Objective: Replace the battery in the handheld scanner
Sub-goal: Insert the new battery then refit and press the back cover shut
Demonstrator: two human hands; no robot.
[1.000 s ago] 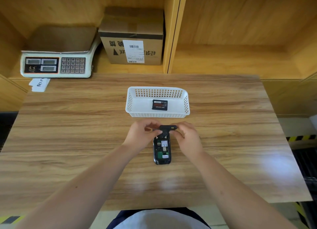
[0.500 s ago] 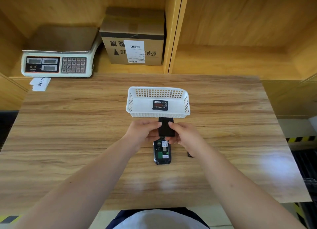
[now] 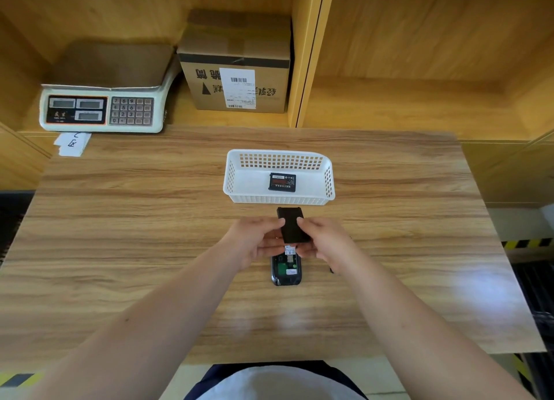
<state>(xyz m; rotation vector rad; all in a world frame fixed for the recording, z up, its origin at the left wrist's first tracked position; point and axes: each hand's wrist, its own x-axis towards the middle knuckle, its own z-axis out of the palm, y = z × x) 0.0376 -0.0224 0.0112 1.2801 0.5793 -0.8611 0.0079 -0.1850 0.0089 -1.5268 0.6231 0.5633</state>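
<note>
old battery lifted out, new one waiting in the basket

the person stands at the wood-grain table and holds a flat black rectangular battery between both hands. the left hand pinches it from the left edge and the right hand from the right edge, so both are closed on the same piece. i think two hands are used because the piece is thin and smooth, and it is easier to turn it this way.

the small black handheld scanner lies on its face on the table, just under the hands and near to the person. its back is open and the green board inside can be seen, so the compartment seems empty now. lying flat, it does not need to be held.

the white plastic basket with lattice walls stands just beyond the hands. inside it lies another black battery with a red label, apart from the hands. probably the basket keeps the spare in one known place, so the held one can go there next.
</note>
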